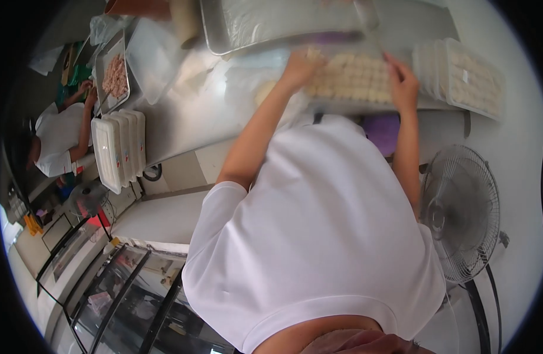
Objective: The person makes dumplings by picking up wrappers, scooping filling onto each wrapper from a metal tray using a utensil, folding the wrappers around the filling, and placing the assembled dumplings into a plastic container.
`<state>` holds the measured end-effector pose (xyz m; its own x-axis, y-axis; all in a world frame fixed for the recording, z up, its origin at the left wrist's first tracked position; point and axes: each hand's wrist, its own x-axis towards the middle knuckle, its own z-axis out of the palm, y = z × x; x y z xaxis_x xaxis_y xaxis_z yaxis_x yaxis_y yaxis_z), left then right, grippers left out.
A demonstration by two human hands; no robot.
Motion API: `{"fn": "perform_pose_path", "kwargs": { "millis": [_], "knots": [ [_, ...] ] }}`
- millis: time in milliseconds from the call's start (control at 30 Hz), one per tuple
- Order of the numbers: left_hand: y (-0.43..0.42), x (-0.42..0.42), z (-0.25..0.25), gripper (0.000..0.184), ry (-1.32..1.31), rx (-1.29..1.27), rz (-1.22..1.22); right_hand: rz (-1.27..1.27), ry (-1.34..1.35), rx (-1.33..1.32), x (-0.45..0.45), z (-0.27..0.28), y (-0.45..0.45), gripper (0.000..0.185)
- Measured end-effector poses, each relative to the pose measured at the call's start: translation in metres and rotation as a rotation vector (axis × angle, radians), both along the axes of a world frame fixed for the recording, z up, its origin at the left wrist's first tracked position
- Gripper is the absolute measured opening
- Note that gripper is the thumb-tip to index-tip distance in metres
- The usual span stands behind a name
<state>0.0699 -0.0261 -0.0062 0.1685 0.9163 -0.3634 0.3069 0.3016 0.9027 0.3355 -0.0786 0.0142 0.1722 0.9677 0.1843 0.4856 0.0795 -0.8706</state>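
Rows of small pale dough-like balls fill a tray [351, 76] on the metal table. My left hand [301, 69] is over the tray's left end, its fingers closed around something pale that motion blur hides. At the tray's right edge is my right hand [403, 85], fingers partly bent and apart, with nothing visible between them. Whether it touches the rim is unclear. Left of the tray, beside my left forearm, a pale round piece [264, 92] lies on clear plastic film [239, 82].
Lidded boxes [475, 79] stand right of the tray. A large metal tray [215, 35] lies beyond. Stacked white containers [109, 153] and a tray of pinkish filling [115, 76] are left, near another person [62, 133]. A fan [460, 212] stands at right.
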Motion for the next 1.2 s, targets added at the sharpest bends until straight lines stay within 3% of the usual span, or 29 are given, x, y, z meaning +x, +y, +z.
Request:
{"fn": "perform_pose_path", "kwargs": {
  "millis": [100,167,267,300,367,500,567,767,1100,1200],
  "knots": [
    [-0.004,0.006,-0.016,0.023,-0.069,-0.049,-0.061,-0.069,0.072,-0.005,0.007,0.004,-0.018,0.026],
    [-0.003,0.007,-0.029,0.032,0.389,0.566,-0.166,-0.089,0.086,-0.035,0.012,0.006,-0.027,0.026],
    [-0.004,0.014,-0.033,0.034,0.460,0.782,-0.141,-0.105,0.139,-0.010,0.014,0.008,-0.034,0.026],
    [-0.004,0.018,-0.029,0.034,0.459,0.783,-0.145,-0.109,0.140,-0.009,0.015,0.010,-0.035,0.026],
    [-0.005,0.027,-0.019,0.032,0.551,0.497,-0.162,-0.123,0.132,-0.041,0.017,0.013,-0.038,0.027],
    [0.005,0.031,-0.041,0.030,0.613,0.640,-0.271,-0.110,0.118,-0.035,0.021,0.015,-0.039,0.026],
    [0.006,0.031,-0.035,0.029,0.619,0.506,-0.313,-0.109,0.149,-0.022,0.021,0.019,-0.039,0.027],
    [0.007,0.029,-0.048,0.028,0.710,0.547,-0.338,-0.090,0.189,-0.039,0.023,0.017,-0.039,0.028],
    [0.003,0.029,-0.024,0.029,0.756,0.452,-0.352,-0.064,0.179,-0.048,0.014,0.019,-0.041,0.027],
    [-0.006,0.005,-0.010,0.026,0.589,0.819,-0.267,-0.048,0.179,-0.017,0.015,0.015,-0.043,0.028]
  ]
}}
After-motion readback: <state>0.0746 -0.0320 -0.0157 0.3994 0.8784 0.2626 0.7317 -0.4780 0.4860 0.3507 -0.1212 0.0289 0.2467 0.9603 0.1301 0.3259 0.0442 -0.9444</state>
